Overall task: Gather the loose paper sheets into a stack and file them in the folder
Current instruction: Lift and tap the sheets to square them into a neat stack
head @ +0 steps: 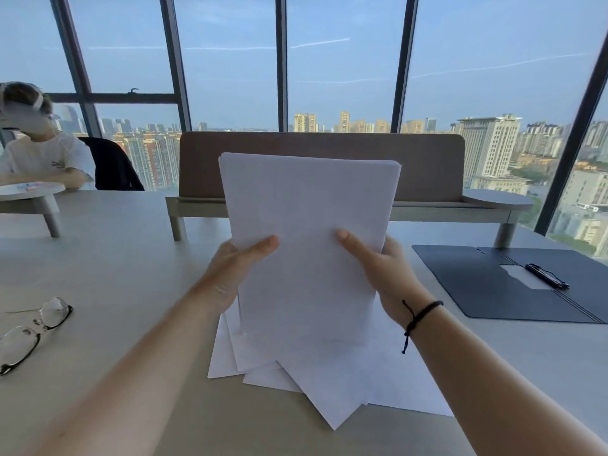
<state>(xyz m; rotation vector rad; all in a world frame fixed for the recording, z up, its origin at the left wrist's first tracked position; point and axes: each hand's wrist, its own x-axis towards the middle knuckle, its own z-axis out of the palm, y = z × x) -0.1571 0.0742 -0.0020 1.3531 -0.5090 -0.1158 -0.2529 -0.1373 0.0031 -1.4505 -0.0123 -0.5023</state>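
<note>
Paper stack point(309, 225): blank, nothing readable.
Folder point(487, 284): no legible label.
Shirt print point(57, 164) at far left: too blurred to read.

Both my forearms reach forward from the lower corners and close in toward the middle. My left hand point(230, 274) grips the left edge of the paper stack point(307, 232), thumb point(263, 246) laid across the front and pointing right, the other fingers hidden behind the sheets. My right hand point(385, 271) grips the right edge the same way, thumb point(353, 245) pressed on the front pointing up and left, fingers curled behind. Both wrists are raised off the worktop. A black cord bracelet point(421, 312) circles my right wrist.
</note>
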